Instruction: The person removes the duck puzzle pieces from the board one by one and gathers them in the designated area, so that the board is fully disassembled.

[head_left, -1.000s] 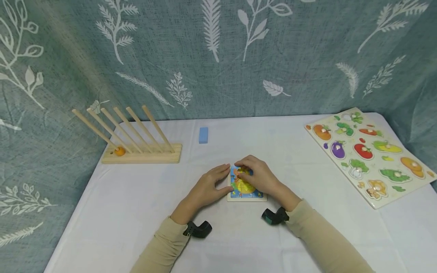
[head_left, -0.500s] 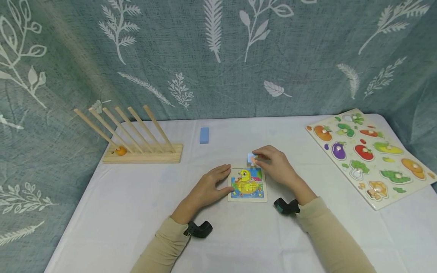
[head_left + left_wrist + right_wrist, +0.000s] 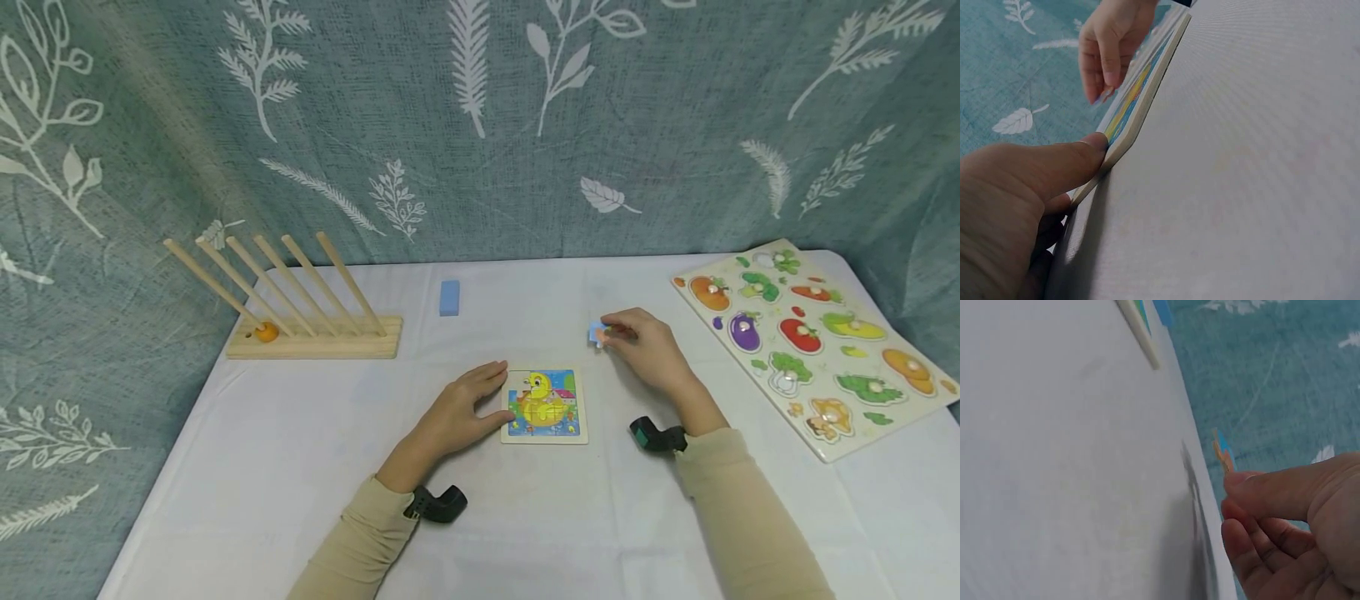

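Observation:
A small square puzzle (image 3: 543, 406) with a yellow duck picture and a pale wooden rim lies on the white cloth. An uncovered patch shows at its upper left. My left hand (image 3: 459, 410) rests along its left side, thumb tip on the rim and fingertips at the upper left corner; in the left wrist view the thumb (image 3: 1066, 164) lies over the edge. Up and to the right of the puzzle, my right hand (image 3: 651, 350) pinches a light blue and orange puzzle piece (image 3: 597, 333). The right wrist view shows this piece (image 3: 1225, 452) edge-on between thumb and fingers.
A blue block (image 3: 449, 297) lies at the back. Behind on the left stands a wooden rack (image 3: 315, 348) with several tilted pegs and an orange bead (image 3: 266, 332). A vegetable knob puzzle board (image 3: 817, 346) lies on the right.
My right hand has lifted the piece from the puzzle's upper left and carried it up and to the right, past the puzzle. My left hand has stayed in place.

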`<state>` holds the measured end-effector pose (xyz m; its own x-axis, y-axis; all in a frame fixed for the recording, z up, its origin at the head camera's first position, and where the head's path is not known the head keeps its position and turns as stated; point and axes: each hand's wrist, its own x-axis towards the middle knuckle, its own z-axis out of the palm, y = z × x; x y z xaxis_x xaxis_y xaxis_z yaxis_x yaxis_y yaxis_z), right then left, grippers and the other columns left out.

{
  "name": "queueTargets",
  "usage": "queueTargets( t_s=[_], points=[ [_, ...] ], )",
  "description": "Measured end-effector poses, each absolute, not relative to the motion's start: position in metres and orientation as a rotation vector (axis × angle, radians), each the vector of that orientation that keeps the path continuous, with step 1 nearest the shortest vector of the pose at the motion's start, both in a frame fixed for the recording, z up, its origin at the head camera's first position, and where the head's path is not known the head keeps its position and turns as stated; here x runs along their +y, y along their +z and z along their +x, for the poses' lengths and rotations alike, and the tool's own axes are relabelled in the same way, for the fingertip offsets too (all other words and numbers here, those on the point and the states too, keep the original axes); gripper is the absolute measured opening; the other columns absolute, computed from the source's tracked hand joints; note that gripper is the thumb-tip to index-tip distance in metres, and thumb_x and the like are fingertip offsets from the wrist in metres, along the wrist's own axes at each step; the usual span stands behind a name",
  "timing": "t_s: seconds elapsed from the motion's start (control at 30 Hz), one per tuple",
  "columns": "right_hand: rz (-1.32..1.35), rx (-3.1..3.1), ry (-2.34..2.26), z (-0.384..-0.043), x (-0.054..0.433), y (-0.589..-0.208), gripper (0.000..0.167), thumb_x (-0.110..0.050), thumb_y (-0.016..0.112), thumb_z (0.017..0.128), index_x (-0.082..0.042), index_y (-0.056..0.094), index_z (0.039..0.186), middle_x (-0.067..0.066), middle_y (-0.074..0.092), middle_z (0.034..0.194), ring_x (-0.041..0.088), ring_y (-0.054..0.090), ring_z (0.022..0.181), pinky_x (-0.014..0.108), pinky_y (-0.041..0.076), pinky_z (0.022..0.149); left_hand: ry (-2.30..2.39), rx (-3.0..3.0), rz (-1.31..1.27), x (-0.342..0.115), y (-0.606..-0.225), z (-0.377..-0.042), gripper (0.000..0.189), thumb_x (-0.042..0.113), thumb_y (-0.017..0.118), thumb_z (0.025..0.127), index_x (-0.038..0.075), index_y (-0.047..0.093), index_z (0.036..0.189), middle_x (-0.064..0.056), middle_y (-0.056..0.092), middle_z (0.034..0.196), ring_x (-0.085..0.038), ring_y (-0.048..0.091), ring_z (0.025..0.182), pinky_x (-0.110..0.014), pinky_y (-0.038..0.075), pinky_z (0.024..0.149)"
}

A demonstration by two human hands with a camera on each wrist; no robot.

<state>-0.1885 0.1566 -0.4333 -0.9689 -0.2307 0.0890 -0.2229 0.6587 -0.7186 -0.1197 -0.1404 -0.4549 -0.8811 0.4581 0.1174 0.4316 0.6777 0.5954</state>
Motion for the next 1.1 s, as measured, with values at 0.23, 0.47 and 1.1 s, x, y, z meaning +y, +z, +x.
queueTargets(
  t_s=[0.23, 0.47, 1.1],
  points=[
    [-0.366, 2.866, -1.21, -0.193, 0.164, -0.44, 0.032, -0.013, 0.062, 0.092, 0.0, 0.062, 0.122, 0.019, 0.059, 0.118, 0.033, 0.06, 0.104, 0.046, 0.051, 0.09, 0.986, 2.845, 0.751, -0.14, -0.455, -0.12, 0.065, 0.031, 0.073, 0.084, -0.002, 0.049, 0.135, -0.01, 0.046, 0.145, -0.026, 0.04, 0.136, -0.04, 0.034, 0.114],
    [-0.362, 2.863, -1.196, -0.195, 0.165, -0.444, 0.031, -0.01, 0.062, 0.092, 0.002, 0.062, 0.121, 0.019, 0.059, 0.117, 0.033, 0.06, 0.104, 0.046, 0.051, 0.091, 0.984, 2.854, 0.754, -0.14, -0.455, -0.119, 0.065, 0.031, 0.073, 0.083, -0.002, 0.05, 0.135, -0.01, 0.046, 0.145, -0.026, 0.041, 0.136, -0.04, 0.034, 0.113],
    [-0.343, 2.83, -1.199, -0.195, 0.165, -0.445, 0.035, -0.005, 0.058, 0.093, 0.002, 0.056, 0.128, 0.021, 0.055, 0.125, 0.035, 0.054, 0.112, 0.049, 0.046, 0.097, 0.988, 2.85, 0.767, -0.141, -0.454, -0.119, 0.065, 0.03, 0.074, 0.083, -0.002, 0.05, 0.135, -0.01, 0.046, 0.144, -0.026, 0.041, 0.136, -0.039, 0.035, 0.113]
  ],
)
